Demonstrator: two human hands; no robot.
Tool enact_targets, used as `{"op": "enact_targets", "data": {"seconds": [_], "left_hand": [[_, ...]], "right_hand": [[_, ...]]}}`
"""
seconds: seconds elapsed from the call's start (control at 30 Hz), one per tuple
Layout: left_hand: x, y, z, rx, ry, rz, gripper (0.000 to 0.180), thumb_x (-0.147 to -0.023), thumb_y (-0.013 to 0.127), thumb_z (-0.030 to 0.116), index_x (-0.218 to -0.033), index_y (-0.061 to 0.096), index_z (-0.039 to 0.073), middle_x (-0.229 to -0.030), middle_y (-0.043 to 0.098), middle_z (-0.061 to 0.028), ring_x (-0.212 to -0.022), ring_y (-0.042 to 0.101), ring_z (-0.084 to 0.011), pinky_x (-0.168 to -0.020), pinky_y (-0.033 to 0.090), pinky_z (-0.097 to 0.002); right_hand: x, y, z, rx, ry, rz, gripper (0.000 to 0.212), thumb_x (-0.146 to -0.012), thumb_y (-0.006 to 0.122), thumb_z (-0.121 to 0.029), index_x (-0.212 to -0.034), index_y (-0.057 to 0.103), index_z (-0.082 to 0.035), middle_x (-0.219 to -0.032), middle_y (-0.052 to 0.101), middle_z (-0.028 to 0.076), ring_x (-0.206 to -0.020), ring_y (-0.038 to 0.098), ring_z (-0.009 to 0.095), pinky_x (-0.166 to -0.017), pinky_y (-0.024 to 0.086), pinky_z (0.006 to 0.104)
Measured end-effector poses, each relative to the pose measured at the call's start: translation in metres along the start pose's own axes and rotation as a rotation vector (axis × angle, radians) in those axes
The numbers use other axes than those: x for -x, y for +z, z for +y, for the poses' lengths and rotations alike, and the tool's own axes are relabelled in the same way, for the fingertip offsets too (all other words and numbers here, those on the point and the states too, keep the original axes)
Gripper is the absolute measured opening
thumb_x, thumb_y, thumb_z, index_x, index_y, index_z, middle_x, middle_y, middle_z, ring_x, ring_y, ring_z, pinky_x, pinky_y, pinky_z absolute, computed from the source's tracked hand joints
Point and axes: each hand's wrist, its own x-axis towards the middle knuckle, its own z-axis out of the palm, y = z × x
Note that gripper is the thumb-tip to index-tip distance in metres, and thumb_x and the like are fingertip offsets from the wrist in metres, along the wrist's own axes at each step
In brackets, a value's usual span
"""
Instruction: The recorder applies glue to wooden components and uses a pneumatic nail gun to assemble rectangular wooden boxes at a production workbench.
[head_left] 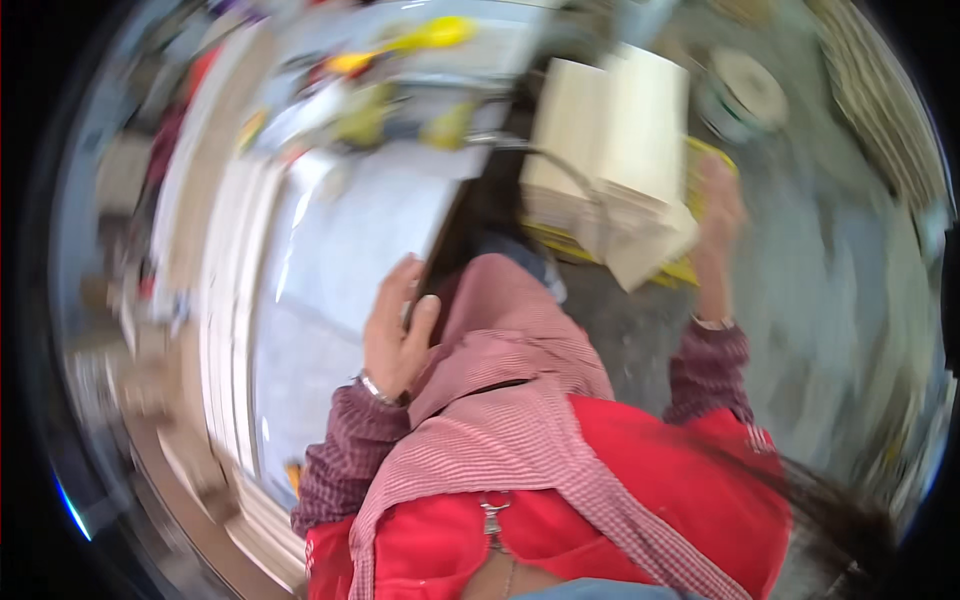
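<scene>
Pale, wood-coloured stacks [640, 135], approx. upper centre-R of view, sit side by side on a yellow crate-like support [565, 243], low beside the table [365, 225]; exact type of support unclear (motion blur). R hand [718, 215]: at R side of support, fingers extended away from wearer; grip on rim can't be confirmed. L hand [398, 335]: at table's dark R edge, thumb set apart from fingers; can't tell whether grip closes on edge. Table surface whitish, w/ blurred yellow items [435, 35] toward far end; long pale boards [228, 320] along its L side. Round tub [742, 95], pale top, stands on grey floor [810, 270] just beyond R hand. Wearer: pink-striped apron [500, 440] over red garment [660, 470], w/ dark checked sleeves.
</scene>
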Motion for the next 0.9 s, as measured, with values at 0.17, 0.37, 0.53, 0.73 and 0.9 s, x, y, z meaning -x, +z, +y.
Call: {"op": "enact_targets", "data": {"seconds": [0.17,0.37,0.53,0.73,0.9], "left_hand": [[0.118,-0.079,-0.029,-0.101,-0.119,0.338,0.032,-0.085,0.060,0.011,-0.116,0.058,0.003,-0.124,0.056,-0.0137,-0.109,0.056,-0.0270,-0.092,0.045,-0.0333],[0.223,-0.157,-0.058,-0.163,-0.267,0.632,0.031,-0.084,0.064,0.014,-0.113,0.059,0.003,-0.120,0.058,-0.0121,-0.106,0.057,-0.0255,-0.089,0.045,-0.0329],[0.271,-0.228,-0.112,-0.454,-0.369,0.688,0.034,-0.084,0.066,0.022,-0.111,0.059,0.003,-0.113,0.061,-0.0107,-0.101,0.058,-0.0275,-0.088,0.045,-0.0340],[0.273,-0.321,-0.213,-0.757,-0.572,0.676,0.043,-0.083,0.066,0.033,-0.113,0.057,0.004,-0.112,0.060,-0.0101,-0.102,0.057,-0.0282,-0.087,0.046,-0.0355],[0.257,-0.358,-0.283,-1.103,-0.554,0.617,0.043,-0.083,0.064,0.035,-0.113,0.055,0.006,-0.111,0.059,-0.0097,-0.100,0.056,-0.0266,-0.085,0.046,-0.0349]], "right_hand": [[0.021,0.110,-0.082,-0.086,0.014,-0.463,0.022,-0.090,0.054,-0.011,-0.106,0.064,0.000,-0.103,0.064,0.006,-0.091,0.058,0.013,-0.083,0.045,0.0239],[0.099,0.278,-0.140,-0.018,-0.238,-1.090,0.020,-0.086,0.061,-0.013,-0.101,0.066,-0.001,-0.089,0.067,0.004,-0.075,0.057,0.012,-0.072,0.047,0.0232],[0.159,0.349,-0.176,-0.008,-0.058,-1.397,0.021,-0.086,0.060,-0.013,-0.100,0.066,0.000,-0.090,0.066,0.006,-0.079,0.059,0.015,-0.072,0.049,0.0246],[0.169,0.442,-0.172,-0.132,0.483,-1.361,0.022,-0.085,0.061,-0.013,-0.099,0.061,0.004,-0.090,0.064,0.010,-0.082,0.063,0.020,-0.072,0.052,0.0271],[0.178,0.522,-0.141,-0.233,0.775,-1.205,0.023,-0.086,0.059,-0.011,-0.099,0.057,0.008,-0.091,0.062,0.017,-0.083,0.064,0.026,-0.073,0.055,0.0314]]}}
